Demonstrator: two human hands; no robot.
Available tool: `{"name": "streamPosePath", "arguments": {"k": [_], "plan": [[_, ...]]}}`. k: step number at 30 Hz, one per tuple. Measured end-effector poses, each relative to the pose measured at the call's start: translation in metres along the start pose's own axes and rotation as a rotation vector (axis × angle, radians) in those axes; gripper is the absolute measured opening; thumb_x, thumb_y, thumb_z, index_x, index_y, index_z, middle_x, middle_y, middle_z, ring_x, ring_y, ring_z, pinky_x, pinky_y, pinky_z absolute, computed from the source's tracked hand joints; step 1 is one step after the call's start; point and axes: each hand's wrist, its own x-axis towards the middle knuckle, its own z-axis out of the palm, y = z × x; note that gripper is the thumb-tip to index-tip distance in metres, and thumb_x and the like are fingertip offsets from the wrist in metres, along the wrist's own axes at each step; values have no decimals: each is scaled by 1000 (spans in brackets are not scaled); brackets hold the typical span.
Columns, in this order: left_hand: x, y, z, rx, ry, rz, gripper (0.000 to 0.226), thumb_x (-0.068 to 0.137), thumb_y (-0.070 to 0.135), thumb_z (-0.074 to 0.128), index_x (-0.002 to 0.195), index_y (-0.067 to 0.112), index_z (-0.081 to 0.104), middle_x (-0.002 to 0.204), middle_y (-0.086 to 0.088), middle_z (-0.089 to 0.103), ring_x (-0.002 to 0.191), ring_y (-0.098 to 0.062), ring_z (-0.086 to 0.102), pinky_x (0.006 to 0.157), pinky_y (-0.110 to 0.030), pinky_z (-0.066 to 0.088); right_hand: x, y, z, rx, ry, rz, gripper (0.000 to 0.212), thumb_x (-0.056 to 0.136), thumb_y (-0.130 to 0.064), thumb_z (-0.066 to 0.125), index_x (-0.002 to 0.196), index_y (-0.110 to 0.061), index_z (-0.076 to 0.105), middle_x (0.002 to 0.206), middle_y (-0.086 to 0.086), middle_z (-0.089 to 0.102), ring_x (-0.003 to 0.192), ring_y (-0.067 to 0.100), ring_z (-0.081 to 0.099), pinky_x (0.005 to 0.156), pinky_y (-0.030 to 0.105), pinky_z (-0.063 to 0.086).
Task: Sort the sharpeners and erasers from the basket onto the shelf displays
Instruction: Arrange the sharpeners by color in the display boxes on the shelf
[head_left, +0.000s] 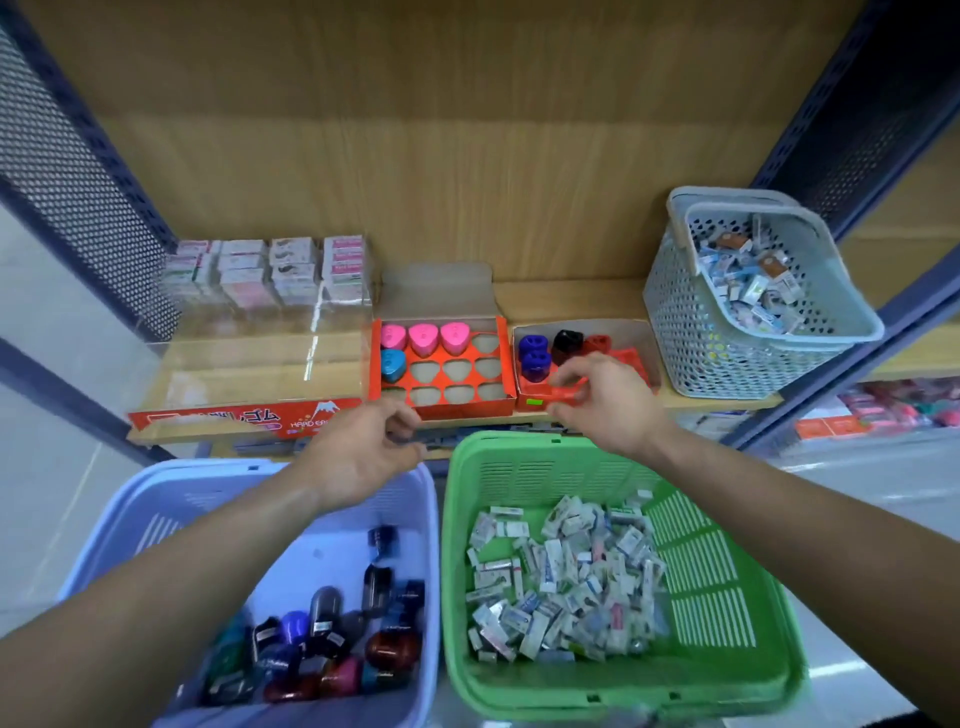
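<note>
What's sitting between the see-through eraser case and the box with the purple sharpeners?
An orange tray holding three pink sharpeners and one blue sharpener, seen in the head view.

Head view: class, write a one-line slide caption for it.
Right hand pinches a red item at the sharpener box, above a lavender sharpener basket and green eraser basket.
</note>
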Motion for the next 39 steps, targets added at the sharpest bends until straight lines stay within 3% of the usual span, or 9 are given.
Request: {"name": "streamPosePath", "arguments": {"k": [5,8,11,16,23,26,33,37,39], "plan": [[-46,-85,-2,146,-97,-164,26,93,26,71,114,17,59,107,2,62,85,-15,58,79,-29,48,-58,-43,88,199,-110,171,48,86,-37,76,128,-17,63,125,0,64,104,14,62,89,26,48],[-55,-128,13,267,-188,-245,37,95,32,66,126,14,55,121,-3,63,102,-21,60,92,-33,48,-81,-58,138,221,-154,271,73,87,-47,73,145,-13,46,145,7,48,120,23,57,102,36,47],[-49,-163,39,237,-260,-297,46,95,33,67,133,13,51,128,-5,61,101,-21,56,89,-30,46,-94,-69,169,265,-183,351,92,88,-52,70,157,-12,23,160,10,28,141,31,39,112,43,38],[-23,-208,98,160,-353,-310,70,86,39,77,143,13,47,146,-9,50,130,-26,51,104,-31,42,-103,-75,211,345,-179,386,99,91,-44,69,161,-17,5,168,6,13,146,29,32,111,38,34],[-2,-238,168,-10,-350,-228,76,71,41,88,139,31,55,138,0,43,128,-19,49,105,-20,32,-106,-66,226,424,-49,442,88,92,-27,69,161,-28,14,165,-4,20,150,17,23,111,25,24],[2,-237,186,19,-424,-158,73,70,47,87,135,39,55,129,3,40,119,-18,53,106,-24,37,-107,-66,227,431,-55,457,86,93,-29,67,160,-30,14,165,-6,19,150,14,22,105,21,25],[5,-233,191,146,-420,-33,54,61,41,91,103,29,59,107,12,50,100,-15,57,83,-27,44,-107,-65,227,440,-56,445,86,93,-31,66,161,-31,13,166,-5,17,150,17,22,111,28,30],[7,-228,164,111,-331,-132,46,60,44,91,84,27,55,86,8,64,82,-18,61,72,-30,49,-106,-70,221,385,-81,435,85,93,-31,66,161,-28,15,164,-4,21,147,18,28,100,24,29],[8,-230,136,138,-333,-166,48,63,42,90,96,30,57,84,8,65,83,-19,62,72,-30,49,-108,-76,216,274,-41,415,86,89,-35,70,159,-24,21,158,0,30,141,23,36,101,30,37]]}}
